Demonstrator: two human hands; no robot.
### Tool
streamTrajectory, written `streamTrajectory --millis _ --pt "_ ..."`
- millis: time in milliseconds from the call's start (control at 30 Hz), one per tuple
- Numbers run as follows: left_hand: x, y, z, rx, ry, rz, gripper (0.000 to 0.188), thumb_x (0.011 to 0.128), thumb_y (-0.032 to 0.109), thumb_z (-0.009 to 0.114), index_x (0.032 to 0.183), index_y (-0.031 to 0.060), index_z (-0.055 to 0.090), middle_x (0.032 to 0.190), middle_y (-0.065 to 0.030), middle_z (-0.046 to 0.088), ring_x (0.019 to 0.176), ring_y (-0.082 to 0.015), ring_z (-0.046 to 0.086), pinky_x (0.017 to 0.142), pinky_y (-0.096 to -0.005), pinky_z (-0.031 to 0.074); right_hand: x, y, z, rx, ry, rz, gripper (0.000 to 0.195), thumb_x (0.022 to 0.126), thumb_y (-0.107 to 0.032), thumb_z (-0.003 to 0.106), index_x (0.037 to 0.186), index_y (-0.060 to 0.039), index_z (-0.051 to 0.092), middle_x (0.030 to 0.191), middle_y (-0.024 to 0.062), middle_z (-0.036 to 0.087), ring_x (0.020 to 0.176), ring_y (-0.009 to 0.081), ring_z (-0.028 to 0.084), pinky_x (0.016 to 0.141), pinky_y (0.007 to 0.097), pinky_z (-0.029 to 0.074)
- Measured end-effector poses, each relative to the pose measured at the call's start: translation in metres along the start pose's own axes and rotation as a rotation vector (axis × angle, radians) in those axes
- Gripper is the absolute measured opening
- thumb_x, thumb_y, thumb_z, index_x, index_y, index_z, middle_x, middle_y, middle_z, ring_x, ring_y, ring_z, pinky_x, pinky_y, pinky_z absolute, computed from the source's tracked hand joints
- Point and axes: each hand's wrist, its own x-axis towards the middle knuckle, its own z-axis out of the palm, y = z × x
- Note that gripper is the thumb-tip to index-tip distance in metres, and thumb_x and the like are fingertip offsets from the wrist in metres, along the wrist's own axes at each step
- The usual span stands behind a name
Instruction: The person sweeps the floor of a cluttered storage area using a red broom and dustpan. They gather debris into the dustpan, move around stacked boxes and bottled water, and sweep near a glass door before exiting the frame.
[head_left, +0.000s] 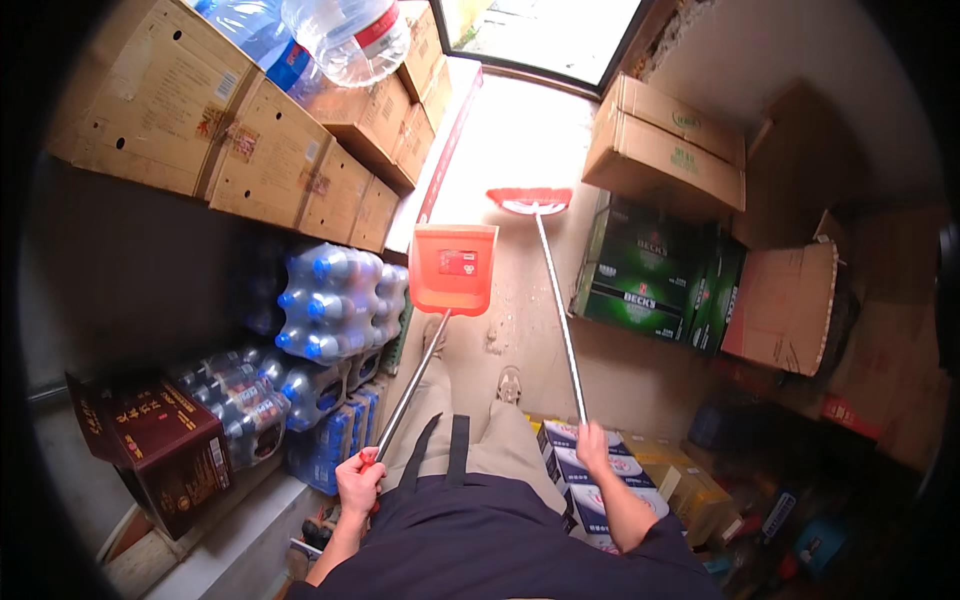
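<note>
At the lower left, my left hand (360, 481) is closed round the red grip of a long-handled dustpan. Its red plastic pan (453, 270) lies in front of my feet, left of centre. My right hand (592, 448) grips the metal shaft of a broom at the lower right. The red-bristled broom head (532, 201) is farther out, to the right of the pan and apart from it. Small bits of pale debris (493, 337) lie on the floor between my shoes and the broom.
Shrink-wrapped bottles (334, 304) and long cardboard boxes (270, 165) line the left side. Green beer cartons (649, 281) under a cardboard box (667, 142) stand at the right. White-and-blue cartons (600, 480) are beside my right leg. A bright doorway (540, 37) is ahead.
</note>
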Motion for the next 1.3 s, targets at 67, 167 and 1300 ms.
streamTrajectory --millis 67,167,1300 --pt "0.029 0.024 0.004 -0.009 -0.047 0.015 0.024 0.076 0.0 0.064 0.1 -0.002 0.068 0.064 -0.0004 0.06 0.044 -0.0048 0.048 0.041 -0.0208 0.036 0.112 -0.051 0.016 0.061 0.132 -0.118 0.037 0.094 -0.028 0.045 0.081 0.0045 0.058 0.082 0.0307 0.059 0.084 0.0494 0.057 0.072 0.0558 0.043" --pt "0.083 0.05 -0.002 0.047 -0.107 0.038 0.024 0.076 0.001 0.065 0.1 -0.0011 0.068 0.065 0.0009 0.059 0.047 -0.0048 0.048 0.043 -0.0212 0.037 0.27 -0.143 0.017 0.0 0.158 0.021 0.046 0.094 -0.035 0.046 0.087 0.0067 0.064 0.091 0.0323 0.063 0.092 0.0485 0.06 0.079 0.0544 0.048" --pt "0.24 0.145 -0.04 0.3 -0.411 0.268 0.017 0.077 0.003 0.062 0.093 -0.0019 0.068 0.068 0.0078 0.052 0.058 -0.002 0.045 0.052 -0.0195 0.036 -0.236 -0.207 0.074 0.297 -0.182 0.803 0.058 0.097 -0.045 0.041 0.072 0.003 0.06 0.061 0.0145 0.06 0.06 0.0248 0.062 0.059 0.0409 0.047"
